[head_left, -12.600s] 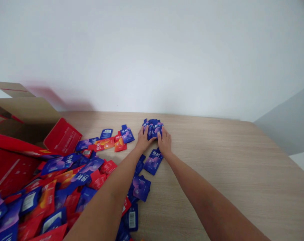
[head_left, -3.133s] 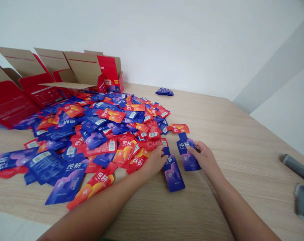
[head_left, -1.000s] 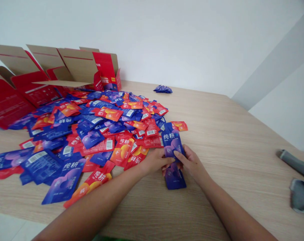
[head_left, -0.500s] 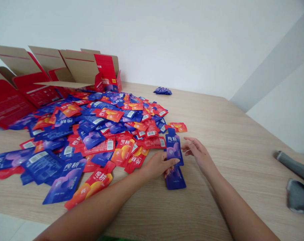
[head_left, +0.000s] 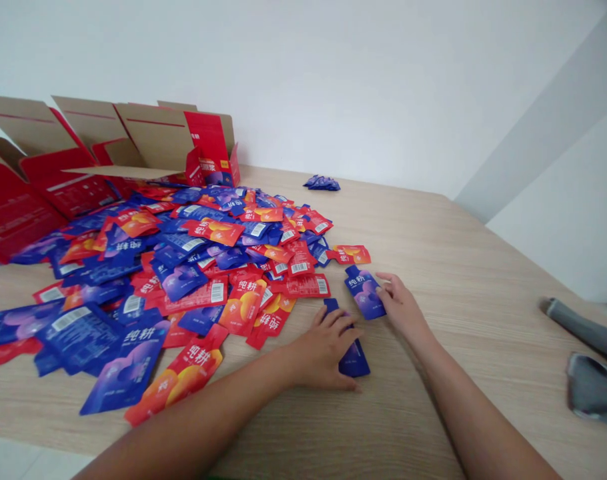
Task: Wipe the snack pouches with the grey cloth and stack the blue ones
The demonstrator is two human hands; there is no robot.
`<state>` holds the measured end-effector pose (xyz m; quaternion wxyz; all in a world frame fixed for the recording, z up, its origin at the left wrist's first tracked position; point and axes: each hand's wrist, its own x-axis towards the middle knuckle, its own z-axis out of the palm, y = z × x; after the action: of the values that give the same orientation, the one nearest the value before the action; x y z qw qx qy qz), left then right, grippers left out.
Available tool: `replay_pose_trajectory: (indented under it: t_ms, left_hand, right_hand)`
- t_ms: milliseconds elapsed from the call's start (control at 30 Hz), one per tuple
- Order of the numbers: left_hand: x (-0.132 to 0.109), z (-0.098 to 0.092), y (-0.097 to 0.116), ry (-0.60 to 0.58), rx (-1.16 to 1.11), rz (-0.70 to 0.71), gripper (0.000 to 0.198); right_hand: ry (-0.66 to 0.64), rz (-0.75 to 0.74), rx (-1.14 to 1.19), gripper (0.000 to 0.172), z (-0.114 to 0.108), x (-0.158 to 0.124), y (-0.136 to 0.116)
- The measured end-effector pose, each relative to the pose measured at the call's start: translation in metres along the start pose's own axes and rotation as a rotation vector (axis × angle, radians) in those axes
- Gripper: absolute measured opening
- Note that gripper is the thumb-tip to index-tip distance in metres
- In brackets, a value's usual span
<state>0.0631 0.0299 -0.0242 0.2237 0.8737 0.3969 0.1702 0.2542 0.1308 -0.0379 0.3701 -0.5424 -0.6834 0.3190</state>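
Observation:
A blue-purple pouch (head_left: 365, 293) with white lettering is pinched at its right edge by my right hand (head_left: 398, 303); its neck points away from me. Closer to me, a second blue pouch (head_left: 355, 360) lies on the table, partly covered by my left hand (head_left: 325, 352). The fingers of that hand are spread across the pouch, thumb apart. Just beyond the held pouch is a red-orange pouch (head_left: 351, 254), lying at the edge of a big heap of red and blue pouches (head_left: 218, 233).
Open red cardboard boxes (head_left: 153, 137) stand behind the heap, at the back left. A small stack of blue pouches (head_left: 322, 183) lies near the wall. Grey objects (head_left: 593, 387) are at the right edge of view. Pale wooden tabletop (head_left: 463, 300) extends to the right.
The upper blue pouch has passed from my left hand to my right, moving slightly right and tilting. My left hand has let go of it and spread over the lower pouch.

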Motion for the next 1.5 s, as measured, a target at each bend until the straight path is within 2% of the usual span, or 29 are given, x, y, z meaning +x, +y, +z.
replay_pose_trajectory:
  t_ms: [67,167,233,267,333,467,533,567,633,733,800,833,933,1033,1167,1333,1400,1500]
  left_hand:
    - [0.000,0.000,0.002,-0.037,0.021,-0.013,0.080]
    - [0.000,-0.007,0.006,0.013,-0.025,-0.035,0.064]
    - [0.001,-0.012,0.008,0.085,-0.090,-0.065,0.050]
    - [0.001,-0.013,0.007,0.124,-0.125,-0.081,0.045]
    - [0.000,-0.015,0.005,0.211,-0.186,-0.113,0.043]
    - [-0.001,-0.011,0.000,0.381,-0.244,-0.153,0.043]
    - [-0.001,-0.008,-0.001,0.377,-0.226,-0.118,0.044]
    - [-0.001,-0.007,-0.002,0.355,-0.204,-0.095,0.046]
    - [0.000,-0.005,-0.002,0.304,-0.154,-0.056,0.053]
    - [0.001,-0.005,-0.002,0.266,-0.091,0.000,0.080]
    - [0.000,-0.007,-0.003,0.293,-0.086,0.043,0.093]
    - [0.000,-0.007,-0.003,0.331,-0.096,0.055,0.093]
    - [0.000,-0.008,-0.005,0.536,-0.164,-0.001,0.079]
    - [0.003,-0.004,-0.008,0.718,-0.282,-0.172,0.063]
    - [0.009,0.000,-0.012,0.843,-0.477,-0.361,0.056]
    - [0.013,-0.007,-0.012,1.034,-0.595,-0.467,0.048]
    - [0.014,-0.009,-0.012,0.972,-0.713,-0.465,0.040]
    - [0.017,-0.005,-0.011,0.628,-1.017,-0.438,0.040]
  right_hand:
    - [-0.024,-0.070,-0.165,0.031,0.001,0.000,0.001]
    - [0.075,-0.245,-0.291,0.029,0.001,-0.003,-0.004]
    - [0.101,-0.246,-0.259,0.026,0.000,-0.006,-0.011]
    - [0.055,-0.196,-0.208,0.025,0.000,-0.007,-0.016]
    - [-0.107,-0.041,-0.076,0.033,0.002,-0.012,-0.025]
    - [-0.596,0.243,0.232,0.060,0.013,-0.028,-0.042]
    - [-0.800,0.326,0.436,0.063,0.019,-0.037,-0.048]
    - [-0.838,0.354,0.543,0.061,0.022,-0.040,-0.050]
    - [-0.788,0.388,0.718,0.050,0.023,-0.045,-0.051]
    - [-0.693,0.422,0.804,0.033,0.021,-0.047,-0.053]
    - [-0.685,0.449,0.813,0.032,0.017,-0.046,-0.055]
    - [-0.677,0.463,0.820,0.033,0.015,-0.045,-0.057]
    - [-0.668,0.461,0.817,0.032,0.009,-0.040,-0.060]
    - [-0.687,0.445,0.749,0.033,0.007,-0.037,-0.057]
    - [-0.525,0.448,0.650,0.039,0.016,-0.035,-0.048]
    - [-0.392,0.310,0.646,0.038,0.026,-0.036,-0.049]
    - [-0.336,0.266,0.640,0.039,0.025,-0.036,-0.052]
    - [-0.293,0.213,0.569,0.043,0.023,-0.038,-0.053]
